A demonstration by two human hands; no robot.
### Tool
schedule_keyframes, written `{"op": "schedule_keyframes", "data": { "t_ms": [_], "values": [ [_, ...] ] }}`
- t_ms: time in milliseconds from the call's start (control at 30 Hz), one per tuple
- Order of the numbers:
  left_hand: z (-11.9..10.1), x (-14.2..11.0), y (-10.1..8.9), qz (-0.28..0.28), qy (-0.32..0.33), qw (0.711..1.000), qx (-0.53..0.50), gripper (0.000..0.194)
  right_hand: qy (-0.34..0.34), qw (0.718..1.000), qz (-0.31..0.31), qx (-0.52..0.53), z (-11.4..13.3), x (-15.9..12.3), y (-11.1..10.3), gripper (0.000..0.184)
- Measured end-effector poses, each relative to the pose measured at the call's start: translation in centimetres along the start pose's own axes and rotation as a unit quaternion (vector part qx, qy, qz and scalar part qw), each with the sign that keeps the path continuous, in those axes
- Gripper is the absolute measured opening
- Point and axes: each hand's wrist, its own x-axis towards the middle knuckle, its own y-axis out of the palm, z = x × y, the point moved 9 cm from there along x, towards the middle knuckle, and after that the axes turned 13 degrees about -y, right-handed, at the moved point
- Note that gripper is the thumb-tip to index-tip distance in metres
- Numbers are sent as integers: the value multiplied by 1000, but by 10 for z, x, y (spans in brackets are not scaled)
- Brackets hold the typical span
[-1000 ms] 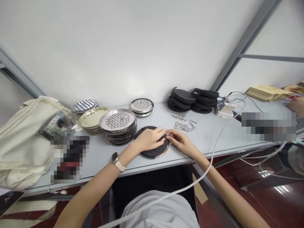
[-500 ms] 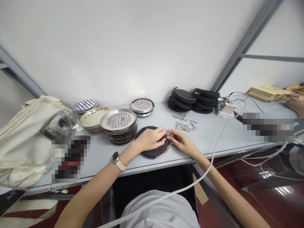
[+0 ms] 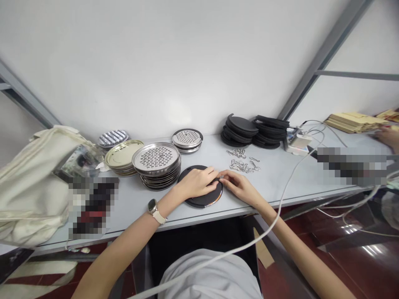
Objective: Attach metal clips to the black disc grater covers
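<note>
A round black disc with a shiny strip on its near right rim lies on the table in front of me. My left hand rests across its top, holding it at the right rim with thumb and fingertips. At that same rim, my right hand is closed in a pinch, its fingertips touching those of the left. Whatever small piece is between them is hidden. Small metal clips with rings lie loose just beyond my right hand. Left of the disc stands a stack of round metal grater plates.
Black round covers are stacked at the back, beside a white power adapter. Gold-coloured lids and a cream bag are at left. A white cable crosses before me. A co-worker's hand is at far right.
Both hands keep nearly the same place on the disc. The right fingertips have shifted slightly at the rim, and a small glint below them no longer shows.
</note>
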Motion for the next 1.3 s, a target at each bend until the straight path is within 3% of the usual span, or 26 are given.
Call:
{"op": "schedule_keyframes", "data": {
  "t_ms": [400, 533, 1300],
  "values": [
    [0, 0, -1, -8, 2, 1000, 3, 20, 11, 998, -49, 37, -6, -2, -3, 22],
    [-2, 0, -2, -8, 6, 1000, 5, 21, 3, 999, -35, 35, -4, -2, -1, 14],
    [-5, -3, -1, -22, 28, 999, -5, 25, -14, 1000, -12, 2, 8, -1, 0, 18]
  ]
}}
